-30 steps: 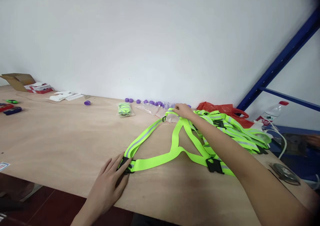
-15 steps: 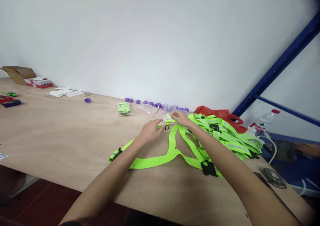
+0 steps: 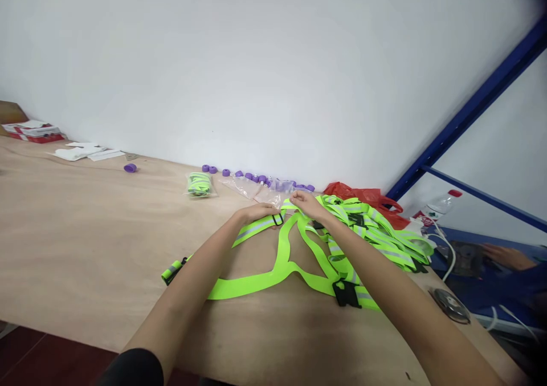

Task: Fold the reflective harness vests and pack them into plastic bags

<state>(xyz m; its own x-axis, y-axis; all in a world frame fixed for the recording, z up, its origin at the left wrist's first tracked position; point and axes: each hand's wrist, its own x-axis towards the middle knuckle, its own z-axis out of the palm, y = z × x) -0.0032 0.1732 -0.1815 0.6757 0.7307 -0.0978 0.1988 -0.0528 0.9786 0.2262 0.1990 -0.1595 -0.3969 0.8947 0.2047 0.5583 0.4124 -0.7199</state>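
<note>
A neon green reflective strap harness [image 3: 280, 263] lies spread on the wooden table, with black buckles at its ends. My right hand [image 3: 308, 203] pinches the strap at the top of the harness. Close by on the left, my left hand [image 3: 258, 211] rests at the strap beside a black slider [image 3: 277, 219]; its fingertips are partly hidden, so its grip is unclear. A heap of similar green straps [image 3: 384, 232] lies to the right, behind my right forearm. A bagged, folded green strap [image 3: 199, 185] sits to the left.
Purple caps [image 3: 255, 178] and clear bags [image 3: 243, 186] lie along the wall. A red plastic bag [image 3: 367, 196] and a bottle [image 3: 440, 206] are at the right. A round metal object [image 3: 450, 305] sits near the right edge. Another person's hand [image 3: 508, 256] shows at far right.
My left hand has moved in to the strap by the slider and lies flatter. More of the strap left of the slider shows. The camera view has turned slightly to the right.
</note>
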